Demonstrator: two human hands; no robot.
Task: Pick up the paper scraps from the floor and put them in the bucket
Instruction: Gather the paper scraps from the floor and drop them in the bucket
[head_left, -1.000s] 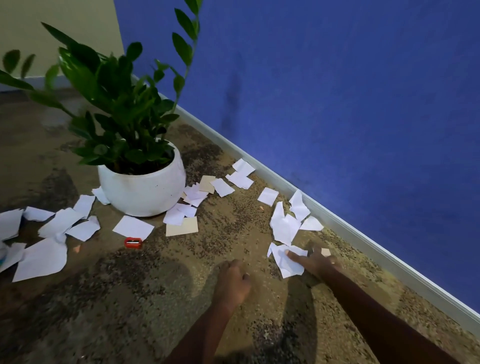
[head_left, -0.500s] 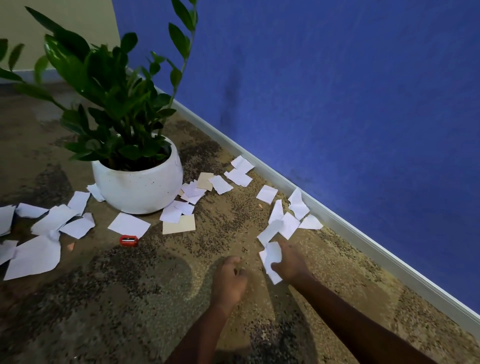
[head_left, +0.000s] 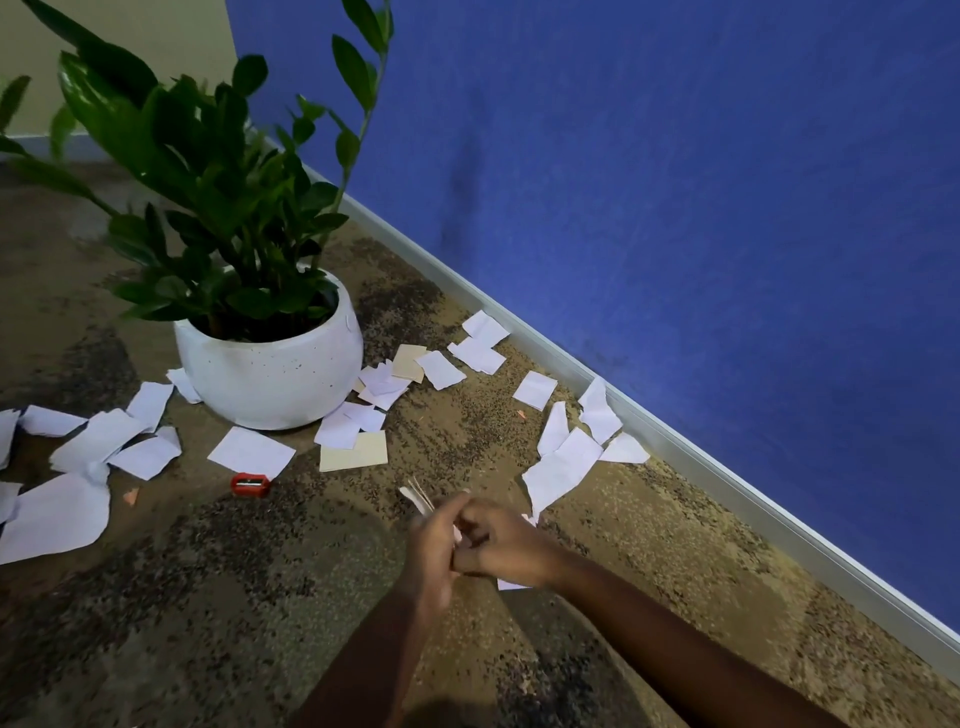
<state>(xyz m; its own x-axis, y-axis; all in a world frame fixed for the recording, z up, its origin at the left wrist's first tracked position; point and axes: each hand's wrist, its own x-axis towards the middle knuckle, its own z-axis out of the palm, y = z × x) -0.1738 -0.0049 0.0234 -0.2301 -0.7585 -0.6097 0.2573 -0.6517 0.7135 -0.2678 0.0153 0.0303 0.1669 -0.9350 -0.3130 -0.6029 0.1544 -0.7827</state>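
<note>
Several white and tan paper scraps lie scattered on the mottled brown floor: a cluster (head_left: 563, 462) near the skirting, more (head_left: 384, 395) beside the pot, and larger pieces (head_left: 57, 514) at the left. My left hand (head_left: 434, 543) is closed on a small stack of paper scraps (head_left: 415, 500) that sticks out above its fingers. My right hand (head_left: 506, 545) meets it, closed on white scraps whose corner (head_left: 511, 585) shows below the wrist. The two hands touch above the floor. No bucket is in view.
A white round pot (head_left: 270, 374) with a leafy green plant (head_left: 208, 171) stands at the left middle. A small red pencil sharpener (head_left: 250, 484) lies on the floor in front of it. A blue wall with a pale skirting board (head_left: 727, 493) runs diagonally along the right.
My right hand has lifted scraps from the cluster near the skirting and moved left to meet my left hand. The left hand has risen slightly; paper now shows in it.
</note>
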